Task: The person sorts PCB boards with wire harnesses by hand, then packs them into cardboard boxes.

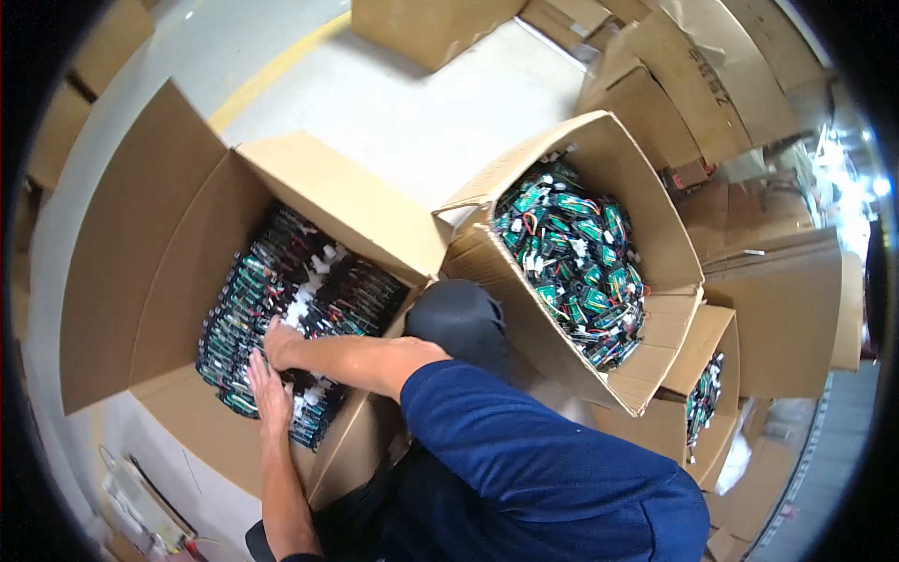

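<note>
Both of my hands reach into the open cardboard box (pixel 183 281) at left. It holds closely packed rows of small circuit boards (pixel 248 290) with black parts, green faces and white connectors. My left hand (pixel 271 398) lies against the near part of the rows, its fingers stretched out and nothing seen in them. Just beyond it, my right hand (pixel 281 345) rests on the boards beside a line of white connectors (pixel 302 304). Its fingers point down and are mostly hidden, so its grip cannot be made out. My right arm, in a blue sleeve, crosses in front of me.
A second open box (pixel 670 244) at right holds a loose heap of green boards with coloured wires (pixel 571 244). A smaller box (pixel 716 332) with similar boards (pixel 704 398) stands beyond it. My dark-clad knee (pixel 459 323) is between the two large boxes. More cartons (pixel 431 28) stand behind.
</note>
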A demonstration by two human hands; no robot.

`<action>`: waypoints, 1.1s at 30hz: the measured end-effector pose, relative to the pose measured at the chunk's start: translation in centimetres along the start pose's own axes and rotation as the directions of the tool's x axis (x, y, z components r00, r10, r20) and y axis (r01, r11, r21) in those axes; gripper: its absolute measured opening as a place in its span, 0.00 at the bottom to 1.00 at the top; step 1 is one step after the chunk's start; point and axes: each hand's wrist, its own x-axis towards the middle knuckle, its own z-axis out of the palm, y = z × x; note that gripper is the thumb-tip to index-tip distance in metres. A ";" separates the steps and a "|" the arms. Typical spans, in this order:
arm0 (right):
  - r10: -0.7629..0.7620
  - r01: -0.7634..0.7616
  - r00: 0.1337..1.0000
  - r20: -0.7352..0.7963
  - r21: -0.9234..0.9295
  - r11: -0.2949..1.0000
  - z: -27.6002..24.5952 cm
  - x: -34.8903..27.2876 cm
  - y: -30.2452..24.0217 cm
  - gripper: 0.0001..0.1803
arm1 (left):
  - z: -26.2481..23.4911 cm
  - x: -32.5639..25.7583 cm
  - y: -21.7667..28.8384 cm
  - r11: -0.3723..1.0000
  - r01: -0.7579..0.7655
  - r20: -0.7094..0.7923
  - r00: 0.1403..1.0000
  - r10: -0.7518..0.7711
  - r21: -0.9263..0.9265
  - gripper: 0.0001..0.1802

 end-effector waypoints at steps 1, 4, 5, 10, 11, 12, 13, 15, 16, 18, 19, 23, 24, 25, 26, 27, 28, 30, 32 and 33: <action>0.021 -0.050 0.990 -0.143 -0.206 0.977 -0.5 -0.9 -0.6 0.48 | -1.0 0.7 1.1 1.000 -0.012 -0.009 1.000 0.012 -0.027 0.44; -0.270 0.220 0.962 -0.047 -0.455 0.863 -3.3 -6.5 -5.1 0.24 | -2.2 -1.4 1.2 0.934 0.091 -0.050 0.992 -0.115 -0.345 0.36; -0.394 0.346 0.919 -0.027 -0.425 0.837 -5.3 -7.9 -6.4 0.20 | -3.1 -0.8 1.6 0.917 0.069 0.025 0.998 -0.064 -0.393 0.32; -0.835 0.797 0.440 -0.331 -0.284 0.533 -15.3 -20.2 -10.3 0.14 | -4.5 -0.4 5.7 0.849 0.051 0.166 0.985 0.044 -0.527 0.16; -0.841 0.847 0.333 -0.427 -0.256 0.466 -17.6 -24.8 -9.0 0.16 | -5.2 -1.1 7.5 0.735 -0.088 0.061 0.983 0.174 -0.673 0.14; -0.825 0.892 0.183 -0.535 -0.262 0.368 -20.2 -28.9 -5.5 0.16 | -6.3 -0.9 10.0 0.722 -0.118 0.076 0.970 0.231 -0.682 0.16; -0.776 0.927 0.029 -0.630 -0.275 0.257 -22.3 -32.5 -2.0 0.17 | -6.5 -1.2 11.8 0.700 -0.049 0.113 0.976 0.183 -0.713 0.16; -0.649 0.903 0.060 -0.759 -0.235 0.359 -24.6 -36.9 8.4 0.21 | -7.4 -2.1 15.9 0.525 0.126 0.179 0.983 0.051 -0.842 0.20; -0.640 0.646 0.248 -0.727 -0.368 0.669 -26.2 -39.3 14.0 0.24 | -8.8 -2.5 15.8 0.642 0.106 0.185 0.981 0.057 -0.759 0.24; -0.244 0.295 0.504 -0.828 -0.101 0.950 -27.9 -40.3 27.6 0.30 | -8.0 -3.8 13.9 0.620 0.162 0.149 0.986 -0.073 -0.768 0.24; -0.021 -0.053 0.562 -0.827 -0.062 0.997 -28.6 -43.4 33.1 0.38 | -7.6 -4.1 12.8 0.645 0.195 0.193 0.978 -0.074 -0.739 0.25; 0.535 -0.533 0.369 -0.760 0.299 0.792 -27.1 -54.2 53.4 0.31 | -9.2 -2.9 16.8 0.696 0.164 0.210 0.977 -0.020 -0.699 0.26; 0.592 -0.612 0.374 -0.714 0.290 0.736 -25.8 -54.3 53.3 0.29 | -9.2 -3.3 16.4 0.701 0.174 0.215 0.976 -0.031 -0.692 0.26; 0.566 -0.594 0.488 -0.664 0.222 0.773 -24.9 -54.2 53.3 0.27 | -9.1 -3.7 16.1 0.690 0.190 0.214 0.976 -0.052 -0.699 0.26; 0.534 -0.568 0.590 -0.606 0.158 0.807 -24.0 -54.0 52.2 0.24 | -9.1 -3.8 15.9 0.678 0.201 0.212 0.975 -0.069 -0.707 0.26; 0.434 -0.406 0.655 -0.618 0.197 0.892 -22.5 -53.3 51.6 0.20 | -9.1 -3.8 15.9 0.679 0.204 0.212 0.975 -0.073 -0.705 0.26; 0.284 -0.242 0.741 -0.608 0.151 0.958 -21.5 -52.8 49.7 0.17 | -9.2 -4.2 15.7 0.673 0.220 0.207 0.973 -0.101 -0.707 0.26; 0.227 -0.218 0.904 -0.363 0.068 0.974 -20.9 -51.6 48.0 0.21 | -8.9 -4.3 15.6 0.667 0.231 0.210 0.971 -0.114 -0.708 0.26; 0.070 -0.166 0.949 -0.309 -0.298 0.940 -19.0 -50.0 48.9 0.32 | -8.4 -4.3 15.0 0.652 0.239 0.220 0.969 -0.113 -0.720 0.26; 0.110 -0.188 0.968 -0.224 -0.364 0.912 -18.5 -49.9 49.0 0.43 | -8.7 -4.2 15.4 0.659 0.228 0.215 0.971 -0.103 -0.717 0.26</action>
